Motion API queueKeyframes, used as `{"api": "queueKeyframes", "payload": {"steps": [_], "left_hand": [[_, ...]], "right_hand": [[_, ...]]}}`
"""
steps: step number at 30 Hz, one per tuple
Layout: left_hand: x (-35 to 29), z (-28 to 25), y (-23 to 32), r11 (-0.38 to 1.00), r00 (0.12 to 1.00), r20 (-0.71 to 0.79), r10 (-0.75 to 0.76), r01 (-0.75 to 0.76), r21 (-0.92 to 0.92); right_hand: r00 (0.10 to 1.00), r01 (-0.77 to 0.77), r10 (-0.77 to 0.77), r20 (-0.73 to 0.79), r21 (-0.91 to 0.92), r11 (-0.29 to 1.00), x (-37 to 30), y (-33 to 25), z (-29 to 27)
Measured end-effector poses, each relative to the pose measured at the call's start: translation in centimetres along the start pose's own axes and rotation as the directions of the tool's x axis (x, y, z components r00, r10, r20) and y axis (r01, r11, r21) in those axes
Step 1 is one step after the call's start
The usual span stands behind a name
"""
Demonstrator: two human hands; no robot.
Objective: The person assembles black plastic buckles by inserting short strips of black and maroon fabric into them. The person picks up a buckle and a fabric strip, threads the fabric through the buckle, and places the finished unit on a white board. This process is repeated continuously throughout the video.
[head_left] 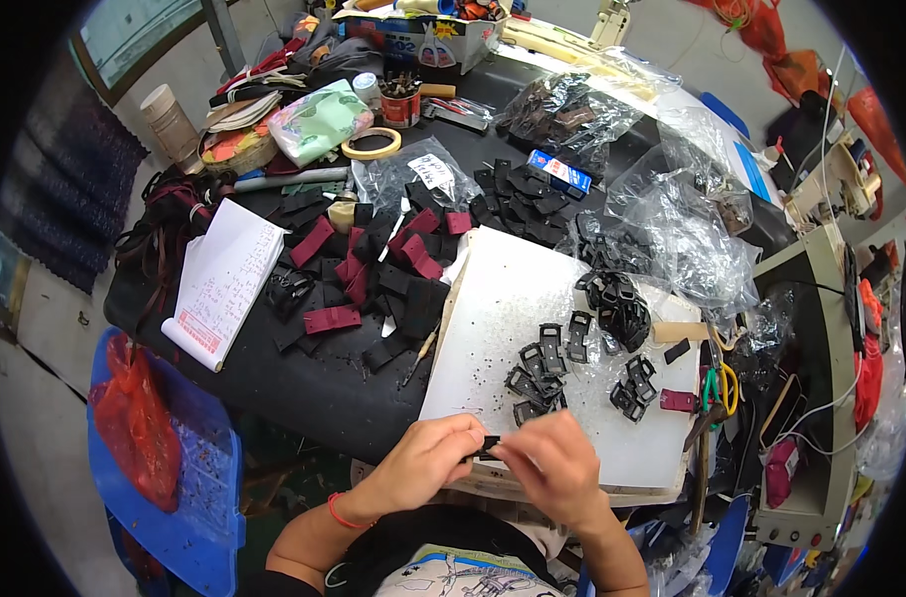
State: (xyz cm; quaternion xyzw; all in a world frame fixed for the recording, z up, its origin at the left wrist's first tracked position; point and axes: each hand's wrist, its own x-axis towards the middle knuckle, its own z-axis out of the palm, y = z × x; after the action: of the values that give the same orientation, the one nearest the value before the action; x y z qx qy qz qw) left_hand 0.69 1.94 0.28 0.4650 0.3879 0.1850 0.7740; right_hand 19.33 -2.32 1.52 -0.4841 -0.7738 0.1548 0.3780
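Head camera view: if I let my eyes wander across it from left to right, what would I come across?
Red plastic bag → open notepad → left hand → small black piece at the fingertips → right hand → maroon piece at the white board's right side → yellow scissor handle.

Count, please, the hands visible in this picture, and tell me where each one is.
2: the left hand, holding a small black piece, and the blurred right hand beside it, both at the near edge of the white board. No other hand shows.
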Motion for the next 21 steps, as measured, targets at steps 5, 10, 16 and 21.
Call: {"api": "queueKeyframes", "payload": {"steps": [5, 10, 16, 21], "left_hand": [[0.3, -1.2, -0.2, 0.975, 0.991, 0.122, -0.062, 0.086, -0.203], [0.1, -1.3, 0.3, 0.995, 0.992, 0.104, -0.064, 0.072, -0.073], [1.3, -2.1, 1.4, 0.894, 0.936, -0.138, 0.325, -0.256, 0.369], [6.8, -8.0, 1.6, 0.306, 0.628, -0.192, 0.754, -0.078, 0.949]], "right_hand": [[0.994, 0.022, -0.033, 0.106, 0.109, 0.994, 0.6, -0.1, -0.9], [0.991, 0.096, -0.105, 0.085, 0.100, 0.990, -0.1, 0.6, -0.4], [0.993, 0.029, -0.022, -0.112, 0.060, 0.998, -0.9, 1.6, 0.2], [0.985, -0.034, 0.034, -0.166, 0.001, 0.999, -1.1, 0.5, -0.8]]}}
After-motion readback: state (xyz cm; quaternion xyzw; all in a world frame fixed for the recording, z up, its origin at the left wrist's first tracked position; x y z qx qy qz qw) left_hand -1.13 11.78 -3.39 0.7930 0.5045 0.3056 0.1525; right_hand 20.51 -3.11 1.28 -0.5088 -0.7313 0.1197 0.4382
